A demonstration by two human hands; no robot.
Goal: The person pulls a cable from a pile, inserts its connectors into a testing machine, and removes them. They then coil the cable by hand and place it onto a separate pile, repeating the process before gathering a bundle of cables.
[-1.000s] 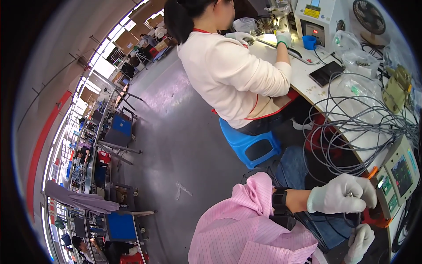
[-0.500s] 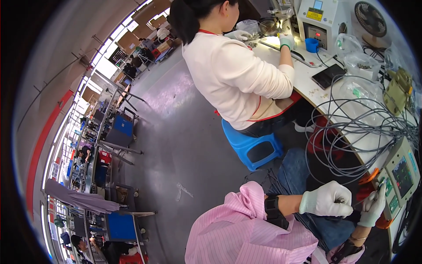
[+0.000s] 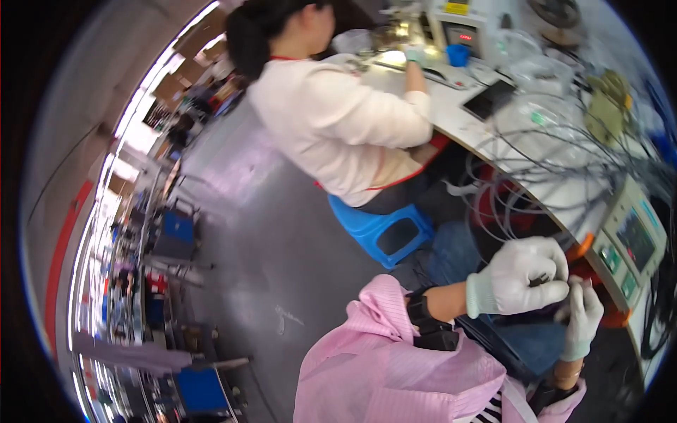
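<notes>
My left hand (image 3: 509,280), in a white glove, is closed, thumb and fingers curled together. Within its curl shows a small dark metallic piece (image 3: 541,280), too blurred to name. Beside it, my right hand (image 3: 584,316), gloved too, has its fingers pinched close to the left fingertips; what they hold, if anything, I cannot make out. Both hands are above my lap, just in front of a pale tester box (image 3: 661,224) with a screen and green panels. Orange parts (image 3: 582,248) stick out at the box's near side.
Loose grey cable (image 3: 486,204) loops over the bench edge (image 3: 522,185). Farther along the bench are a dark phone (image 3: 489,100), clear plastic bags (image 3: 543,74) and a blue cup (image 3: 458,55). A co-worker (image 3: 338,113) sits on a blue stool (image 3: 384,229) to the far side.
My right hand has drawn back from the tester box's panel toward my left hand. The left hand has risen and turned, showing the dark piece in it. The whole view has shifted.
</notes>
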